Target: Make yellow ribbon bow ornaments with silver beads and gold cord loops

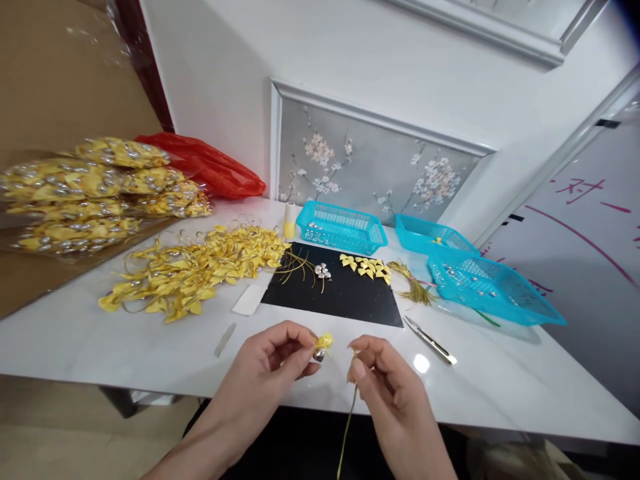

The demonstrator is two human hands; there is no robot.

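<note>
Above the table's front edge, my left hand (280,360) pinches a small yellow flower (325,341) with a shiny silver bead (320,355) under it. To its right, my right hand (387,380) is closed, thumb against fingers, on a thin yellow-green stem (346,427) that hangs down below the table edge. The two hands are a short gap apart. Beyond them lies a black mat (325,297), bearing a cluster of silver beads (323,271), several loose stems (295,267) and rows of yellow petals (366,268).
A heap of yellow flower sprigs (200,270) covers the left; bagged bunches (75,180) and a red bag (200,163) lie behind. Blue baskets (343,217) line the back and right. Tweezers (430,341) lie near a stem bundle (414,283).
</note>
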